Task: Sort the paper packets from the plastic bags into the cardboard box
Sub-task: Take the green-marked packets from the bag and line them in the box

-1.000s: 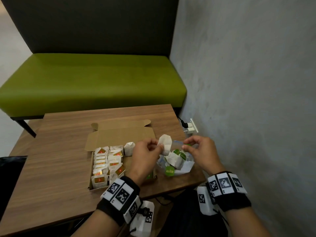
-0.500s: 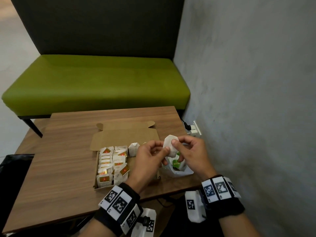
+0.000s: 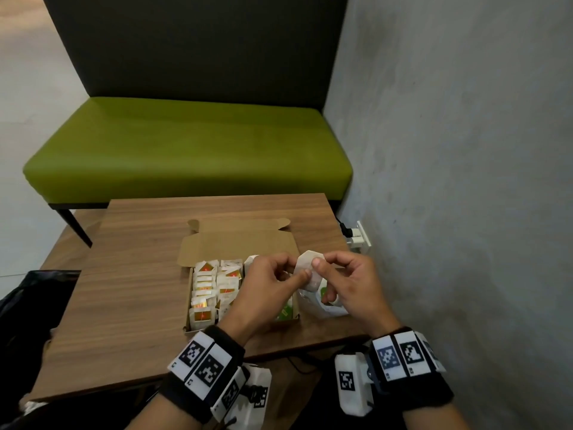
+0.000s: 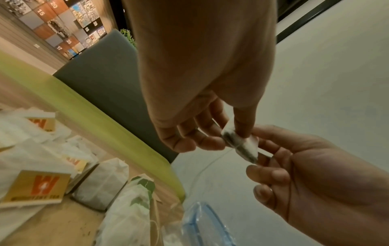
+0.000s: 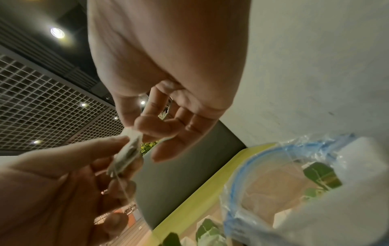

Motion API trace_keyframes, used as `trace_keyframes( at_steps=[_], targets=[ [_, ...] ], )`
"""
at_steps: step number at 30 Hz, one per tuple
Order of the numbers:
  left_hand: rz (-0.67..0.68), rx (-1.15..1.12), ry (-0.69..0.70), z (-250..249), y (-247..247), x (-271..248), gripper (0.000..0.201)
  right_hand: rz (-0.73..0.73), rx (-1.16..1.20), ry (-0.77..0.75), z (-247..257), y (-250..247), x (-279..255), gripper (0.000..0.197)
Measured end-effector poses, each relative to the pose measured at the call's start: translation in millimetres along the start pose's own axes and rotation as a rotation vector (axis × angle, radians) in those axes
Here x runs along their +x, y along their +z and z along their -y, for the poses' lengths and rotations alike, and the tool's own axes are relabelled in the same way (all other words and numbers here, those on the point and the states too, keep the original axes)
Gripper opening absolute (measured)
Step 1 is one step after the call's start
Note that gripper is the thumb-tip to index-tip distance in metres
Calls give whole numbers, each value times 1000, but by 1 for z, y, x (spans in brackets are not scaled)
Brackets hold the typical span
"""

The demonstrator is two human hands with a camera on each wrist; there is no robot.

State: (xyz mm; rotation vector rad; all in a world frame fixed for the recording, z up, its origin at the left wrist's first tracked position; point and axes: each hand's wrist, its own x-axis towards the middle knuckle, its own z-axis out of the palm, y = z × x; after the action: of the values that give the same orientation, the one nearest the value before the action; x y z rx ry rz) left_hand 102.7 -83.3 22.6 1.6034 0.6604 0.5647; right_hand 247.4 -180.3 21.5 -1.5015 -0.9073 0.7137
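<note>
Both hands hold one white paper packet (image 3: 308,271) in the air above the box's right edge. My left hand (image 3: 290,276) pinches its left side and my right hand (image 3: 321,265) pinches its top right. In the left wrist view the packet (image 4: 240,144) sits between both hands' fingertips, with a thin string hanging from it. The right wrist view shows the same packet (image 5: 128,154). The open cardboard box (image 3: 187,305) holds rows of orange-labelled packets (image 3: 203,290) and some green-labelled ones (image 3: 285,311). A clear plastic bag (image 3: 322,308) with a blue zip edge (image 5: 248,166) lies under my right hand, with green-labelled packets (image 5: 322,174) inside.
The box's lid flap (image 3: 235,246) lies open toward the far side of the wooden table (image 3: 124,290). A green bench (image 3: 186,150) stands behind the table. A grey wall (image 3: 465,181) with a plugged socket (image 3: 359,238) is close on the right. A black bag (image 3: 28,305) sits at the left.
One second ago only my left hand held the packet while my right hand was at the bag's mouth. My right hand has moved left and now pinches the packet too.
</note>
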Motion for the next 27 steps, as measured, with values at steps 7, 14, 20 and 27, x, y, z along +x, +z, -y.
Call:
trace_keyframes(
  at_steps=[7, 14, 20, 27],
  targets=[
    [-38, -255, -3, -14, -3, -15, 9, 182, -175, 58, -10, 9, -30, 28],
    [-91, -316, -27, -21, -12, -35, 7, 185, -262, 50, -24, 35, -44, 12],
    [-126, -364, -94, -9, -17, -53, 16, 164, -141, 152, -16, 35, -46, 22],
    [-134, -346, -192, 4, -5, -69, 13, -22, 107, 150, 21, 40, -30, 20]
  ],
)
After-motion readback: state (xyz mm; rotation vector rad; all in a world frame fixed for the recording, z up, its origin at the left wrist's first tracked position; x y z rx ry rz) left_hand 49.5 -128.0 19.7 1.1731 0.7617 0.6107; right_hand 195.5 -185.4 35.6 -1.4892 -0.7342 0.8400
